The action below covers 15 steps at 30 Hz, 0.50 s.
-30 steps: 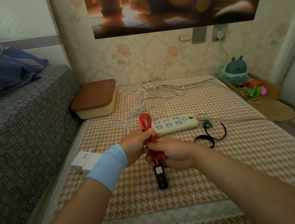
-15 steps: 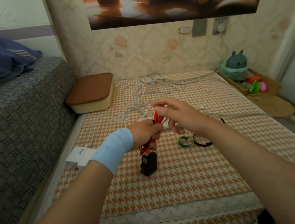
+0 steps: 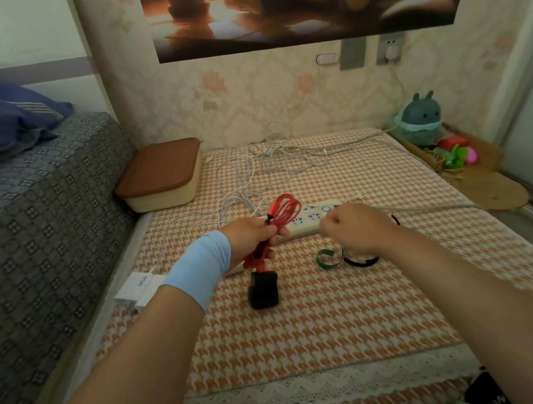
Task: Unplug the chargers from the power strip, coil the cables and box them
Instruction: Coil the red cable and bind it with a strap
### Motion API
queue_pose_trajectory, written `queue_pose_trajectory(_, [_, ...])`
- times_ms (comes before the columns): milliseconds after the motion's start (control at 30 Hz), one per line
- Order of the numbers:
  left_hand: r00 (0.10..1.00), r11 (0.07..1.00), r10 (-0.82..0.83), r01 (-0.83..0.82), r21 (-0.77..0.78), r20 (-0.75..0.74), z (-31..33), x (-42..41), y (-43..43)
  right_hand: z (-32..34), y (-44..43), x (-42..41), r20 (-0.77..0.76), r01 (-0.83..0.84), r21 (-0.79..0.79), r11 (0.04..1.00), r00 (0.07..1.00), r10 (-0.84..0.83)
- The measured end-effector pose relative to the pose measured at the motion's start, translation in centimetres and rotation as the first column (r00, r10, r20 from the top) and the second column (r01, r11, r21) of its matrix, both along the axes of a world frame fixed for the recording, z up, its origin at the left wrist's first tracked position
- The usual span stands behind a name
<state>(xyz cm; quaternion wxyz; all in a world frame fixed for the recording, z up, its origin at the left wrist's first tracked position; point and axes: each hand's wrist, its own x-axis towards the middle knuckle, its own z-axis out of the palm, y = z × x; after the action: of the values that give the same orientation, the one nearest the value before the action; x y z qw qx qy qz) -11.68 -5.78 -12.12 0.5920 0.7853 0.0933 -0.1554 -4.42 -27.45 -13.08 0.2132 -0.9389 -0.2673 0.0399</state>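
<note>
Far left of the power strip, white adapters [image 3: 138,286]: they lie at the edge of the checked cloth, well apart from the strip and already unplugged. Probably they wait there for their turn.
Box [image 3: 160,178]: behind and left of the strip, its brown lid on. It must be opened before anything goes inside.
Left hand [image 3: 252,237]: just left of the strip, grasping the middle of the coil so that the loops do not spring open.
Red cable [image 3: 280,215]: coiled, its upper loops in front of the strip's left end.
Black charger [image 3: 263,289]: it hangs under the coil, nearer to the person than the strip.
Power strip [image 3: 308,223]: no plug is seen in the sockets that show.
Right hand [image 3: 352,230]: over the strip's right end, fingers curled in; whether they pinch something I cannot tell.
Green strap [image 3: 326,260], black strap [image 3: 361,260]: in front of the strip, near the right hand, I think for tying the coils.
</note>
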Motion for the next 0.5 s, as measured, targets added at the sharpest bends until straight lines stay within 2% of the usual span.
queue_pose_trajectory(100, [0.994,0.994,0.108,-0.108,0.016,0.016,-0.7,0.1,0.7,-1.3,0.5,-0.9,0.076,-0.072,-0.310,0.948,0.992,0.100])
queue_pose_trajectory(167, [0.978,0.973,0.203,-0.208,-0.104,-0.057,-1.0,0.2,0.6,-1.5,1.3,-1.0,0.171,-0.092,-0.493,0.865,0.965,0.200])
queue_pose_trajectory(267, [0.951,0.913,0.257,-0.297,-0.280,-0.169,-1.0,0.2,0.6,-2.0,2.3,-1.0,0.165,-0.121,-0.573,0.810,0.952,0.259])
queue_pose_trajectory(333, [0.949,0.875,0.258,-0.310,-0.371,-0.184,-1.1,0.1,0.7,-2.2,2.6,-1.0,0.105,-0.177,-0.511,0.841,0.958,0.265])
queue_pose_trajectory(367, [0.951,0.859,0.253,-0.305,-0.411,-0.177,-1.3,0.0,0.8,-2.1,2.7,-1.0,0.081,-0.200,-0.431,0.880,0.963,0.258])
queue_pose_trajectory(433, [0.954,0.833,0.265,-0.300,-0.465,-0.141,-1.8,-0.3,0.9,-1.5,2.7,-1.1,0.026,-0.204,-0.165,0.965,0.977,0.211])
queue_pose_trajectory(500, [0.947,0.814,0.308,-0.311,-0.490,-0.091,-2.4,-0.6,1.2,-0.6,2.7,-1.3,-0.022,-0.158,0.132,0.979,0.987,0.162])
